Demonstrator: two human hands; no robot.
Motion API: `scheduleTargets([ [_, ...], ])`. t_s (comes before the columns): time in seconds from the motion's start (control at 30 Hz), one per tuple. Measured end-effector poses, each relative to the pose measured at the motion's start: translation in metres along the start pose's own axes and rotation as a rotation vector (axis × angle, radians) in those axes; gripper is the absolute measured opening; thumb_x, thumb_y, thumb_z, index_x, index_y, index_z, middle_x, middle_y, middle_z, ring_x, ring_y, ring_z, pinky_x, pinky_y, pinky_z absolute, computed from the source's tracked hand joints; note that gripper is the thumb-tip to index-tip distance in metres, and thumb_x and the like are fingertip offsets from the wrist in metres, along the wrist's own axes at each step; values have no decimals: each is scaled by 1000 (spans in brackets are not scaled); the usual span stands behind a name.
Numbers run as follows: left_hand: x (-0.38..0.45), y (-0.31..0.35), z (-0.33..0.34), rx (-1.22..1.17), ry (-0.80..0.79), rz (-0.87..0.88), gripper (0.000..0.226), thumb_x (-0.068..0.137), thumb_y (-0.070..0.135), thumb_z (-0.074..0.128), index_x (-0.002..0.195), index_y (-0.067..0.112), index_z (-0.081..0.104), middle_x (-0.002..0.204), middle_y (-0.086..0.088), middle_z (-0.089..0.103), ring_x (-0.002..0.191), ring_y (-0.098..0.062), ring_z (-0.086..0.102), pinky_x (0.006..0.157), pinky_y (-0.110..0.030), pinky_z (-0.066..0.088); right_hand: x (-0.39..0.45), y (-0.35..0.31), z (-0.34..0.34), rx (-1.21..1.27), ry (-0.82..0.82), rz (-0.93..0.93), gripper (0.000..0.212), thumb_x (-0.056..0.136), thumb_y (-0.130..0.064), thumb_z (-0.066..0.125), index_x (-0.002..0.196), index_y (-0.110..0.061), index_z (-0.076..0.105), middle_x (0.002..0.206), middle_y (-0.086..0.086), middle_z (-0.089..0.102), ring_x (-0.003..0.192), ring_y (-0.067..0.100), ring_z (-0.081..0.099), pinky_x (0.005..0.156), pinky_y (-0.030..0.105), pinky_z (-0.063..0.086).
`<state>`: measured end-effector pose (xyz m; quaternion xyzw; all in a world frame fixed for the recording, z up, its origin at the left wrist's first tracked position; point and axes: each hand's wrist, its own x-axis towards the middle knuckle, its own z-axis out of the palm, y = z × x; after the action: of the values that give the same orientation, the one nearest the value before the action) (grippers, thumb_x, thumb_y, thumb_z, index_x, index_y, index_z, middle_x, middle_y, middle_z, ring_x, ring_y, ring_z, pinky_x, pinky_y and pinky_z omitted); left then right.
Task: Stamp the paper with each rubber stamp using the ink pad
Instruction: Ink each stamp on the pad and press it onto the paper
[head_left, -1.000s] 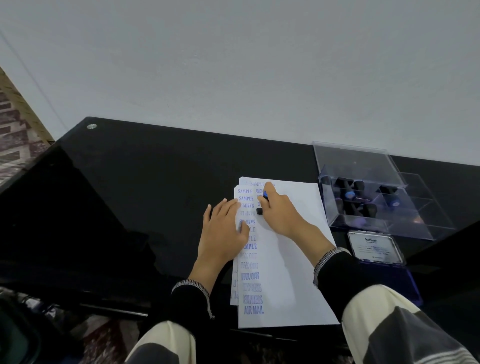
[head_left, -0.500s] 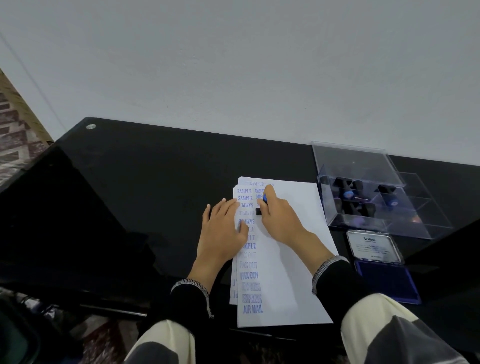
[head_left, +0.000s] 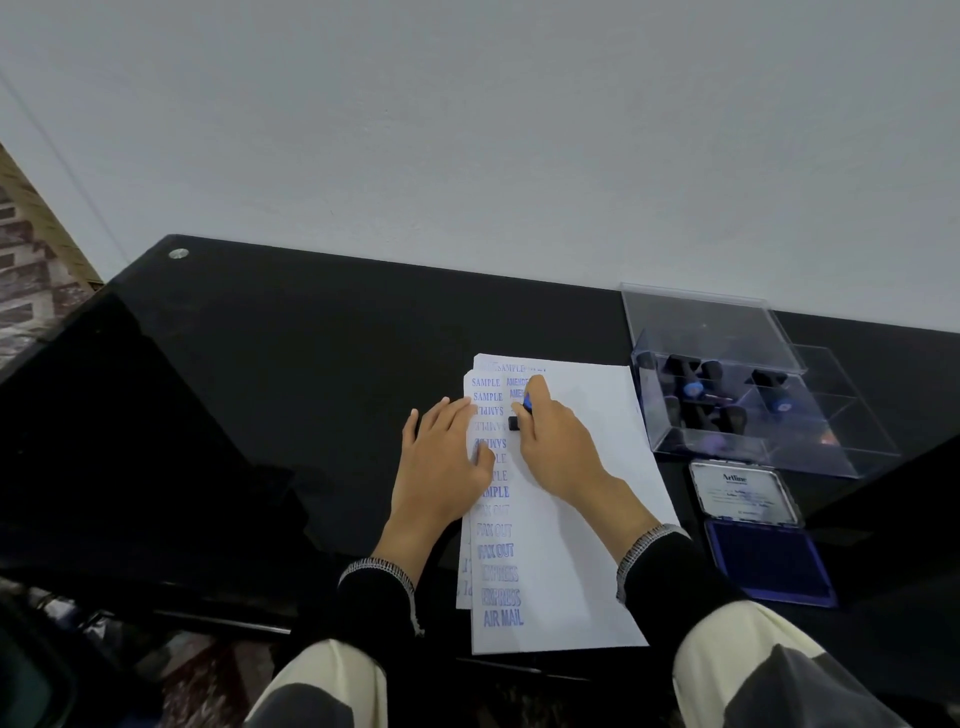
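The right hand (head_left: 558, 447) grips a small rubber stamp (head_left: 521, 410) with a blue top and a black base, fingers curled round it, pressing it down onto the paper (head_left: 587, 545) near the sheet's 11 o'clock corner. The left hand (head_left: 444, 457) lies flat just beside it, at 9 o'clock from the right hand, fingers straight and spread, holding down the left edge of the paper. The thumb rests on a column of blue printed words.

That column runs down the left side of the top sheet: SAMPLE several times, then FAX OUT twice, EXPRESS twice, AIR MAIL once. A second column, starting with a partly hidden word, begins right at the stamp. At least two sheets are stacked, the lower one showing at the left and far edges.

The paper lies on a glossy black worktop (head_left: 291, 374). At 3 o'clock from the hands, well apart from them, an ink pad (head_left: 769, 558) lies open, its dark blue pad nearer the person and its labelled lid (head_left: 743, 493) tipped back. At 2 o'clock stands one clear plastic box (head_left: 748, 415) with its lid raised, holding several more black and blue stamps; their exact number cannot be told.
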<state>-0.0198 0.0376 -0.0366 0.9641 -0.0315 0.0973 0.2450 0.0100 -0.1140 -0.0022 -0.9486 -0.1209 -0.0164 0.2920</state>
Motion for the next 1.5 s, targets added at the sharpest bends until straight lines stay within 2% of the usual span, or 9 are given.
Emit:
scheduleTargets([
  [0.13, 0, 0, 0, 6, 3, 1, 53, 95, 38, 46, 145, 20, 39, 151, 7, 38, 144, -10, 24, 120, -37, 6, -10, -1, 7, 10, 65, -19, 15, 99, -33, 41, 104, -20, 37, 90, -8, 52, 62, 8, 48, 53, 12, 31],
  [0.2, 0, 0, 0, 7, 3, 0, 53, 95, 38, 46, 145, 20, 39, 151, 7, 38, 144, -11, 24, 120, -37, 6, -9, -1, 5, 7, 50, -9, 21, 99, -33, 42, 111, -17, 41, 92, -9, 52, 62, 6, 48, 53, 11, 31],
  [0.33, 0, 1, -1, -1, 3, 2, 53, 95, 37, 46, 145, 19, 39, 151, 6, 38, 144, -11, 24, 120, -37, 6, 4, -6, -8, -53, -35, 7, 28, 102, -29, 37, 123, -10, 38, 88, -5, 53, 56, 6, 44, 48, 13, 26],
  [0.53, -1, 1, -1, 1, -2, -2, 54, 95, 38, 45, 145, 20, 38, 151, 8, 37, 144, -10, 23, 121, -38, 6, 26, -10, -23, -13, -195, 63, 9, 103, -26, 33, 101, -19, 29, 72, -4, 44, 58, 10, 39, 50, 24, 29],
  [0.73, 0, 1, -2, -1, 6, 5, 53, 95, 37, 45, 145, 19, 39, 151, 7, 38, 144, -10, 23, 121, -37, 6, 16, -6, -13, -23, -117, 45, 28, 103, -29, 35, 124, -10, 36, 83, -6, 51, 58, 9, 46, 50, 18, 33],
  [0.97, -1, 1, -2, -10, 9, 5, 53, 95, 36, 46, 145, 19, 40, 151, 7, 38, 144, -10, 23, 120, -37, 6, -7, -1, 5, -18, 53, -3, 33, 98, -34, 43, 122, -12, 43, 101, -1, 63, 61, 6, 49, 55, 11, 33],
  [1.13, 0, 1, -1, -2, 1, 4, 53, 95, 37, 46, 145, 20, 39, 151, 7, 38, 144, -10, 23, 120, -36, 5, 7, -5, -8, -79, -28, 3, 31, 102, -31, 37, 125, -11, 38, 90, -6, 53, 57, 7, 45, 49, 14, 27],
  [1.3, -1, 2, -2, -5, 2, 0, 54, 95, 38, 45, 145, 20, 39, 151, 8, 37, 144, -10, 22, 121, -37, 5, 28, -6, -22, -84, -177, 52, 9, 103, -27, 33, 100, -19, 32, 74, -3, 47, 58, 11, 40, 50, 26, 30],
  [1.5, 0, 0, -1, 5, 7, 3, 54, 95, 38, 45, 145, 20, 39, 151, 8, 37, 144, -9, 22, 121, -37, 5, 18, -1, -10, -54, -86, 10, 26, 102, -30, 36, 123, -14, 37, 95, -1, 60, 60, 10, 48, 51, 17, 33],
])
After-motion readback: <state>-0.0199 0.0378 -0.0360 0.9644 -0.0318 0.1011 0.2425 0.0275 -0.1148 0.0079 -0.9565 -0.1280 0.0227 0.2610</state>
